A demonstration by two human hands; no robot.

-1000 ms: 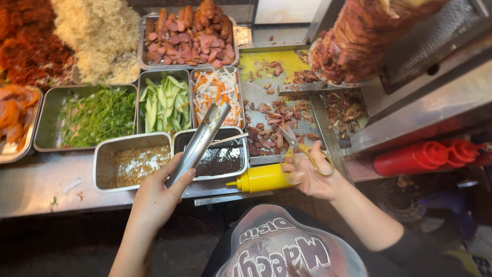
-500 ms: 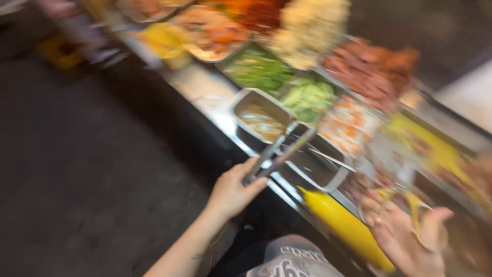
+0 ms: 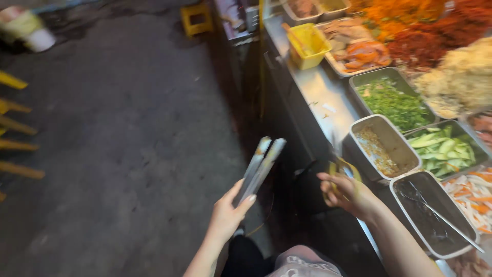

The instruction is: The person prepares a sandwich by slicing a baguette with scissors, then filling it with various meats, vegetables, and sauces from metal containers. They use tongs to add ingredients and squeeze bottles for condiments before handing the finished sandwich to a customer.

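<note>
Steel tongs (image 3: 260,167) sit in our left hand (image 3: 225,218), gripped near their lower end with the fingers wrapped around both arms, so the two blades lie pressed nearly together and point up and away from us over the dark floor (image 3: 128,128), left of the counter. Our right hand (image 3: 348,194) is curled closed around something yellow-handled, perhaps scissors (image 3: 341,172); blur keeps us from telling more. It hovers at the near edge of the metal counter (image 3: 318,92), just beside a steel tray of brownish sauce (image 3: 382,149).

Next to that, closer to us, we see a tray of dark liquid (image 3: 435,215) with a long utensil resting in it. Behind these stand trays of chopped green herbs (image 3: 392,100), cucumber strips (image 3: 443,149), and carrot and white shreds (image 3: 474,195). Farther along the counter we find a yellow tub (image 3: 307,46) and heaps of orange, red and pale shredded food. Yellow stools (image 3: 197,18) stand on the floor at the far end.
</note>
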